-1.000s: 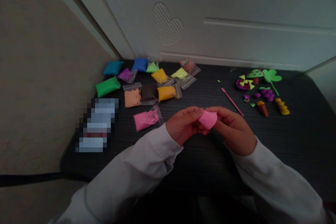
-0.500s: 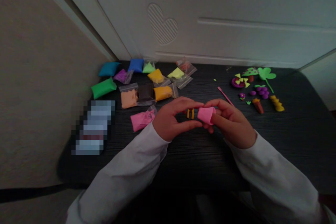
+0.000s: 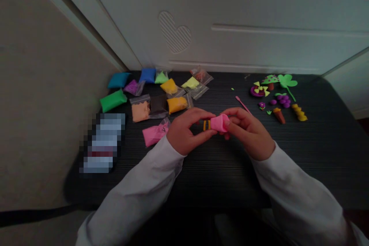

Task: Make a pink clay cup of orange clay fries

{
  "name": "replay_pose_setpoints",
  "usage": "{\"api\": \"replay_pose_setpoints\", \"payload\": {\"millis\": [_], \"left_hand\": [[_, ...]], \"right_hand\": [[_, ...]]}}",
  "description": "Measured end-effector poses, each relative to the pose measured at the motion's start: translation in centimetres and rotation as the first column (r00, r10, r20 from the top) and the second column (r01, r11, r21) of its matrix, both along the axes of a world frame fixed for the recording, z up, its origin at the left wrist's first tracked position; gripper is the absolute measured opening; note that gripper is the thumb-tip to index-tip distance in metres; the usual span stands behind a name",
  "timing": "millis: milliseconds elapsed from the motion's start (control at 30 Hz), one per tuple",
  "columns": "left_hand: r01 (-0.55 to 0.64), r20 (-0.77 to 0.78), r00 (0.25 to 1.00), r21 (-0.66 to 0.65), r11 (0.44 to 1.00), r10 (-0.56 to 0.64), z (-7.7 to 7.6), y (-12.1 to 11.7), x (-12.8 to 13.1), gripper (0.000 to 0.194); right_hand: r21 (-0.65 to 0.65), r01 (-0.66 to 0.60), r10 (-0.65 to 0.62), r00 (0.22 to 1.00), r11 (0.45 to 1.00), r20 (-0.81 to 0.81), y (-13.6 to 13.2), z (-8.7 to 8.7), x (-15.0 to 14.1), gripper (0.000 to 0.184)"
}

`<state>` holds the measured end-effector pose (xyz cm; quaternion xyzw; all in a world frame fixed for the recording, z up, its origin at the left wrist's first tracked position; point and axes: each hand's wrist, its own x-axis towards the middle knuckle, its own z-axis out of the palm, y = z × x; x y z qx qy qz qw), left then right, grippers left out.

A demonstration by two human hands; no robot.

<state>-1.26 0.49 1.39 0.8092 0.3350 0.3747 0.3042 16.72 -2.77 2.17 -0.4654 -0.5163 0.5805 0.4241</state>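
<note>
A small piece of pink modelling clay, shaped like a hollow cup, lies on its side in the air between my hands. Its open rim faces right. My left hand pinches the narrow end with thumb and index fingertips. At the rim, my right hand grips the wall, its thumb at the opening and its other fingers behind, partly hidden. Through the gap between my left thumb and index finger, short orange-yellow clay strips show on the table. A pink modelling tool lies just beyond my right fingers.
Several clay packets, among them an opened pink one and a green one, cover the dark table's left side near a blurred-out phone. Finished clay pieces, including purple grapes and a green flower, lie at right.
My left hand has opened wider and shifted to the base of the pink clay cup, uncovering the yellow strips. The cup has turned so its opening shows. The view has shifted slightly.
</note>
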Motion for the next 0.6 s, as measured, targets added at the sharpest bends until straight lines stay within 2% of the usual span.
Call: {"api": "replay_pose_setpoints", "payload": {"millis": [167, 300, 400, 467, 533, 600], "left_hand": [[0.021, -0.061, 0.998, 0.097, 0.995, -0.015, -0.4, -0.3, 0.4, 0.040], [0.018, -0.035, 0.999, 0.054, 0.998, -0.016, -0.4, -0.4, 0.4, 0.034], [-0.001, 0.045, 0.999, -0.068, 0.998, 0.005, -0.4, -0.4, 0.3, 0.034], [-0.027, 0.157, 0.986, -0.192, 0.981, 0.058, -0.6, -0.4, 0.4, 0.033], [-0.021, 0.304, 0.944, -0.334, 0.942, 0.129, -0.9, -0.4, 0.5, 0.034], [0.039, 0.439, 0.879, -0.457, 0.889, 0.187, -1.2, -0.5, 0.9, 0.035]], "right_hand": [[0.081, 0.013, -0.032, 0.973, 0.997, 0.229, -0.1, -0.4, 0.0, 0.018], [0.100, -0.004, -0.018, 0.975, 0.995, 0.221, -0.2, -0.3, -0.1, 0.020], [0.128, 0.006, -0.023, 0.991, 0.992, 0.134, -0.3, 0.1, -0.2, 0.022], [0.152, 0.030, -0.043, 0.995, 0.988, 0.086, -0.4, 0.3, -0.2, 0.024], [0.171, 0.052, -0.065, 0.996, 0.984, 0.067, -0.5, 0.4, -0.3, 0.024], [0.181, 0.060, -0.072, 0.996, 0.982, 0.059, -0.6, 0.4, -0.4, 0.023]]}}
